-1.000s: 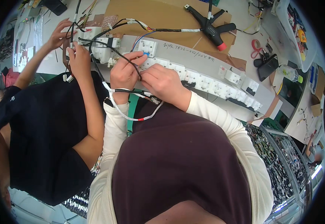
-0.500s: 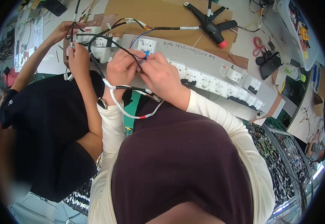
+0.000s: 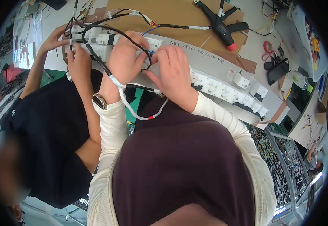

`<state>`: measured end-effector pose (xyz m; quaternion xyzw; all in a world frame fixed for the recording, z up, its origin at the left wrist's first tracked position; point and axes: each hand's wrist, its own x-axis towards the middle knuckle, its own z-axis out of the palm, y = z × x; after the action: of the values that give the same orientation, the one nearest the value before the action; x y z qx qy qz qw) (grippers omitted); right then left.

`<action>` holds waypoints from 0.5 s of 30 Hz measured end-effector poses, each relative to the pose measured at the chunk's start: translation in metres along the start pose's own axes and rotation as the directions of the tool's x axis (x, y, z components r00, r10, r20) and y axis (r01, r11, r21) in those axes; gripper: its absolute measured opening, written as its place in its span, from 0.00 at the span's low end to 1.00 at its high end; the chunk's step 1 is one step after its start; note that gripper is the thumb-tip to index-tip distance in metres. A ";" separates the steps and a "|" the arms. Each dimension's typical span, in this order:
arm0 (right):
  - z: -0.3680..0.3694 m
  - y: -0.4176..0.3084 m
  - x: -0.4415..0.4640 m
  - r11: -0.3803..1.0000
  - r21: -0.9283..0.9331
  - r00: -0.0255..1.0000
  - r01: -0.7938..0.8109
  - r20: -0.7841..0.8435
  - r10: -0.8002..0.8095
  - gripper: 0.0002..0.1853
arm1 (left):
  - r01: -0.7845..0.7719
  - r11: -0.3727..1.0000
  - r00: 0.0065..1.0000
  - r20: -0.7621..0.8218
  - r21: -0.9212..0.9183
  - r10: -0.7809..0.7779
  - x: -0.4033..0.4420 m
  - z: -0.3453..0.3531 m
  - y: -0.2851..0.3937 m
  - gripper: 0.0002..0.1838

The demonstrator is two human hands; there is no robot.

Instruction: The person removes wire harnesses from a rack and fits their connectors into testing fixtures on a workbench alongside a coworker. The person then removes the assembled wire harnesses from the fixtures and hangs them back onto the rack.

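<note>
A black cable point(image 3: 113, 30) arcs over my left hand and curls down between both hands. My left hand point(image 3: 124, 62), with a watch at its wrist, has its fingers curled beside a blue connector point(image 3: 151, 53); what they grip is hidden. From the other side my right hand point(image 3: 174, 71) meets the cable's curled end with thumb and fingertips. The blue connector is at a white socket block point(image 3: 155, 44) on the long board point(image 3: 205, 60). A branch of the harness in white tape point(image 3: 128, 107), with a red band, hangs below my left wrist.
To the left a co-worker's hands point(image 3: 79, 62) handle cables at other white blocks point(image 3: 101, 51). A row of white sockets point(image 3: 228, 90) runs along the board to the right. A black stand with a red tip point(image 3: 224, 32) lies on cardboard behind. Red-handled scissors point(image 3: 267, 51) lie farther right.
My left hand has turned and risen slightly, showing more of its back. My right hand's fingers have straightened somewhat. The black cable now curls more tightly between them. The view has shifted slightly.
</note>
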<state>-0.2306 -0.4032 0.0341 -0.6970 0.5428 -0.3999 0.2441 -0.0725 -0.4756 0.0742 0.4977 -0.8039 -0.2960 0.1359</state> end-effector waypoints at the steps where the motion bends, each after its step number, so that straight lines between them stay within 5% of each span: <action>1: -0.001 -0.001 0.002 0.999 -0.022 0.999 -0.045 0.028 0.046 0.26 | 0.002 1.000 1.000 0.004 0.002 -0.002 0.000 0.001 0.000 0.07; 3: 0.000 -0.002 0.006 0.996 -0.035 0.995 -0.080 0.054 0.081 0.27 | 0.160 0.985 0.986 -0.054 0.066 -0.157 -0.002 0.002 0.000 0.12; 6: 0.002 -0.005 0.006 0.993 -0.046 0.991 -0.105 0.079 0.109 0.27 | 0.189 0.967 0.979 -0.107 0.173 -0.173 -0.005 0.009 -0.014 0.17; 8: 0.000 -0.003 0.002 0.993 -0.056 0.992 -0.100 0.070 0.104 0.26 | 0.179 0.960 0.969 -0.208 0.217 -0.133 -0.010 0.010 -0.013 0.18; 10: -0.009 0.004 -0.005 0.989 0.115 0.994 0.093 -0.061 -0.086 0.22 | 0.101 0.946 0.913 -0.406 0.309 0.035 -0.022 0.020 -0.013 0.17; 13: -0.041 -0.006 -0.033 0.949 0.244 0.979 0.200 -0.017 -0.202 0.19 | 0.096 0.990 0.817 -0.576 0.106 -0.017 -0.079 0.051 0.004 0.12; 15: -0.039 -0.010 -0.058 0.957 0.268 0.989 0.110 0.068 -0.133 0.13 | 0.265 0.890 0.810 -0.415 -0.372 -0.414 -0.120 0.072 0.020 0.08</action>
<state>-0.2624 -0.3414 0.0467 -0.7068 0.4301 -0.4528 0.3324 -0.0676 -0.3389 0.0384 0.6664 -0.5870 -0.2989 0.3493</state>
